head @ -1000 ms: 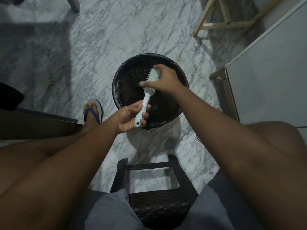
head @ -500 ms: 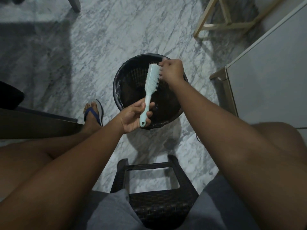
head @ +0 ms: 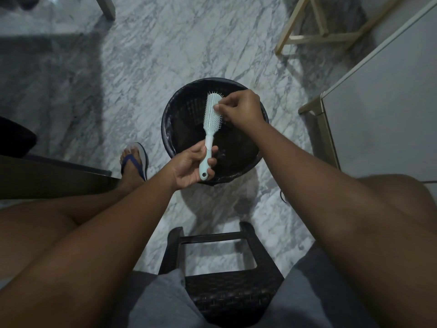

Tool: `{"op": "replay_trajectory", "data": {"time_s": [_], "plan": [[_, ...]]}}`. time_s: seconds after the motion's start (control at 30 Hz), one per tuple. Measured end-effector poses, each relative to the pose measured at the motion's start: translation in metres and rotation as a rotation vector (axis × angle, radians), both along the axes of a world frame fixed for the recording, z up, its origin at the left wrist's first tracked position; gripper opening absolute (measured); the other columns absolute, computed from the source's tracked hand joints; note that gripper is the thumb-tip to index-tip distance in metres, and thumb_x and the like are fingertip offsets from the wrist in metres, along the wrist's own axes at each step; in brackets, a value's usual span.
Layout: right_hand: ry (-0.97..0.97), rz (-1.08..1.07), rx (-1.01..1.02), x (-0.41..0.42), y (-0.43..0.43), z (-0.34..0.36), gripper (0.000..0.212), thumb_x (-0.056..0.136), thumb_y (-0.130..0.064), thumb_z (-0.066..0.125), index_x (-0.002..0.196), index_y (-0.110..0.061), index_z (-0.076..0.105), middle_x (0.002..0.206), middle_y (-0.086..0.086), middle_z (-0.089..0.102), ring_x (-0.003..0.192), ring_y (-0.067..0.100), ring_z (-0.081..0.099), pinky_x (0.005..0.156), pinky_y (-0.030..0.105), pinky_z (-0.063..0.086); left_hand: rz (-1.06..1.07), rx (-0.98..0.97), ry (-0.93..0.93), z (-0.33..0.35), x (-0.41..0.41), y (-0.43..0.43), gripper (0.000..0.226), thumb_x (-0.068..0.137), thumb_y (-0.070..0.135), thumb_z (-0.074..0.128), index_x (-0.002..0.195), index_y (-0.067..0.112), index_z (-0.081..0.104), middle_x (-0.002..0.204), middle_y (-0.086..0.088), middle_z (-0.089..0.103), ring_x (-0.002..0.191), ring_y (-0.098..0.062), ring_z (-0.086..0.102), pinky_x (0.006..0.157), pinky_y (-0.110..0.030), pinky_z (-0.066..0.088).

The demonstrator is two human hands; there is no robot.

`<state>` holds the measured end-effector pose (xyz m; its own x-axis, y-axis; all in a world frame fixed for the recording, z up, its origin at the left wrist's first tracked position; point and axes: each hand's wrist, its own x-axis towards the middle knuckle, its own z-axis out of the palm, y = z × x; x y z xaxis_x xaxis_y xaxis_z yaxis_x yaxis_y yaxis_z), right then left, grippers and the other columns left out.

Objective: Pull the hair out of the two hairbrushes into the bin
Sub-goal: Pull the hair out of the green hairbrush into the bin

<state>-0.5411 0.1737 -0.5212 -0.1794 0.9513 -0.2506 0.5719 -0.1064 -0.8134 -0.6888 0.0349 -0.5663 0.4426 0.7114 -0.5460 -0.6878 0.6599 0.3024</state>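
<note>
Left hand (head: 189,165) grips the hairbrush (head: 211,119) handle right over the bin (head: 236,166), so pulled hair drops straight in. Right hand (head: 238,107) pinches at the bristles, probably on hair, too dim to tell.

Head view, looking steeply down, close.

I sit on a dark woven stool (head: 231,294) over a grey-veined marble floor (head: 142,67). A pale wooden frame (head: 314,36) stands ahead to my right, a white cabinet (head: 390,102) nearer. Dim light.
</note>
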Motion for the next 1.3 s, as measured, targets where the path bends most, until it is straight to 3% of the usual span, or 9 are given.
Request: {"op": "replay_trajectory", "data": {"time_s": [0.13, 0.33, 0.4, 0.5, 0.73, 0.83, 1.0, 1.3], "plan": [[0.023, -0.047, 0.026, -0.003, 0.002, 0.006, 0.018, 0.091, -0.019, 0.069, 0.085, -0.003, 0.073, 0.067, 0.008, 0.071, 0.055, 0.014, 0.069, 0.061, 0.024, 0.060, 0.004, 0.019, -0.071, 0.004, -0.001, -0.002, 0.040, 0.094, 0.010, 0.048, 0.133, 0.018, 0.050, 0.108, 0.001, 0.062, 0.075, -0.012, 0.058, 0.062, -0.029, 0.047], [0.175, -0.184, -0.020, -0.003, 0.008, 0.016, 0.020, 0.101, -0.014, 0.050, 0.096, -0.003, 0.067, 0.083, 0.010, 0.075, 0.066, 0.020, 0.075, 0.065, 0.034, 0.063, 0.037, -0.004, -0.068, 0.022, 0.000, -0.004, 0.042, 0.094, 0.012, 0.047, 0.136, 0.015, 0.050, 0.126, 0.001, 0.064, 0.092, -0.017, 0.066, 0.069, -0.035, 0.054], [0.104, -0.193, 0.037, 0.000, 0.009, 0.022, 0.025, 0.101, -0.017, 0.047, 0.109, -0.005, 0.068, 0.095, 0.007, 0.075, 0.080, 0.020, 0.075, 0.080, 0.038, 0.062, 0.050, -0.013, -0.040, 0.034, -0.002, -0.002, 0.040, 0.092, 0.013, 0.049, 0.132, 0.016, 0.052, 0.128, 0.001, 0.064, 0.095, -0.018, 0.067, 0.072, -0.037, 0.056], [-0.098, -0.097, 0.153, 0.007, 0.001, 0.034, 0.037, 0.101, -0.020, 0.048, 0.134, -0.006, 0.058, 0.130, 0.014, 0.065, 0.121, 0.026, 0.061, 0.107, 0.032, 0.046, 0.093, -0.033, 0.041, 0.053, -0.005, 0.002, 0.034, 0.091, 0.013, 0.050, 0.124, 0.012, 0.057, 0.125, -0.004, 0.067, 0.088, -0.018, 0.067, 0.068, -0.037, 0.057], [-0.484, 0.229, 0.133, 0.014, -0.028, 0.019, 0.065, 0.100, -0.033, 0.045, 0.156, -0.012, 0.018, 0.158, 0.021, 0.026, 0.146, 0.040, 0.025, 0.117, 0.053, 0.030, 0.086, -0.118, 0.436, 0.069, 0.002, 0.010, 0.025, 0.102, 0.013, 0.044, 0.121, 0.007, 0.059, 0.116, -0.007, 0.063, 0.095, -0.020, 0.060, 0.063, -0.040, 0.059], [-0.588, 0.335, 0.107, 0.018, -0.042, 0.011, 0.068, 0.101, -0.032, 0.043, 0.157, -0.012, 0.010, 0.162, 0.023, 0.013, 0.150, 0.043, 0.010, 0.120, 0.056, 0.019, 0.035, -0.158, 0.592, 0.071, 0.009, 0.009, 0.024, 0.099, 0.005, 0.042, 0.117, 0.003, 0.058, 0.111, -0.007, 0.064, 0.093, -0.022, 0.060, 0.069, -0.045, 0.056], [-0.683, 0.390, 0.089, 0.021, -0.050, -0.009, 0.070, 0.101, -0.033, 0.044, 0.157, -0.008, 0.010, 0.161, 0.025, 0.015, 0.149, 0.046, 0.010, 0.121, 0.053, 0.017, -0.120, -0.177, 0.791, 0.060, 0.011, 0.014, 0.031, 0.100, 0.006, 0.043, 0.129, 0.005, 0.054, 0.114, -0.001, 0.067, 0.082, -0.017, 0.057, 0.085, -0.045, 0.048], [-0.676, 0.420, 0.018, 0.020, -0.040, -0.037, 0.071, 0.101, -0.032, 0.045, 0.156, -0.004, 0.010, 0.162, 0.024, 0.013, 0.150, 0.045, 0.007, 0.122, 0.051, 0.015, -0.171, -0.261, 0.765, 0.027, 0.017, 0.025, 0.031, 0.101, 0.007, 0.043, 0.129, 0.006, 0.055, 0.110, 0.000, 0.066, 0.090, -0.018, 0.058, 0.089, -0.046, 0.044]]}}
